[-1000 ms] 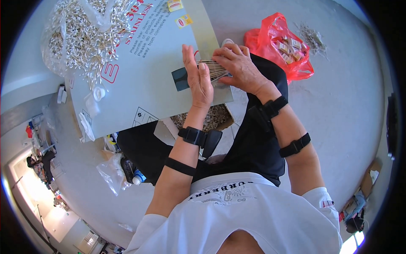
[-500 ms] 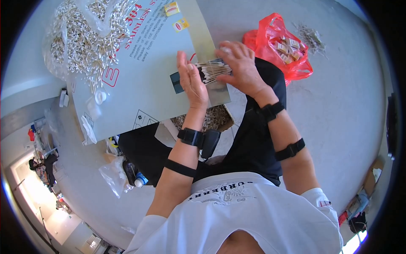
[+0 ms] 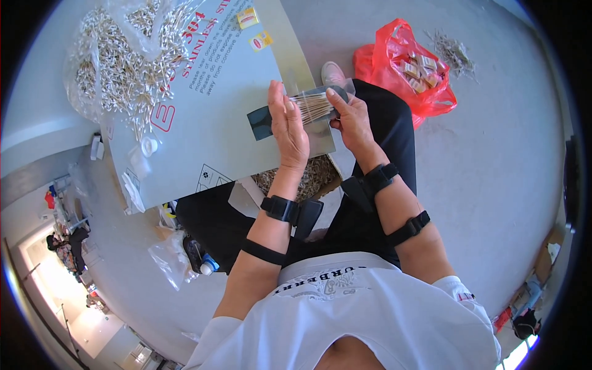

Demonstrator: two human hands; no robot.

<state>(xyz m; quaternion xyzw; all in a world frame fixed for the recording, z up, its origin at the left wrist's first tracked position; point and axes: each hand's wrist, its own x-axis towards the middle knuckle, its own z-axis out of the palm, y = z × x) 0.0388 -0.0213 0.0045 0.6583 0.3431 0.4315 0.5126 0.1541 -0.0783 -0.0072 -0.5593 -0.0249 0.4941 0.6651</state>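
A bundle of cotton swabs point(image 3: 314, 106) lies between my two hands, over a dark flat strip point(image 3: 260, 123) at the table's right edge. My left hand point(image 3: 288, 126) stands on its edge, fingers stretched out together, its palm toward the bundle's left end. At the right end, my right hand point(image 3: 353, 120) is closed, thumb on top and the other fingers curled beneath. A bit of clear plastic film point(image 3: 349, 87) sticks out past that hand. Whether the right fingers grip the swabs alone or also the strip's end is hard to see.
A clear bag spilling loose swabs point(image 3: 117, 61) covers the metal-sheet table's point(image 3: 228, 148) far left. Two small yellow packets point(image 3: 248, 18) lie at its far edge. A red plastic bag point(image 3: 394, 68) with small packs stands on the floor, and a box of swabs point(image 3: 317, 172) sits below the table.
My right hand has gone from spread flat over the swabs to closed at their right end. The left hand has shifted slightly right and nearer. A shoe and the clear film now show.
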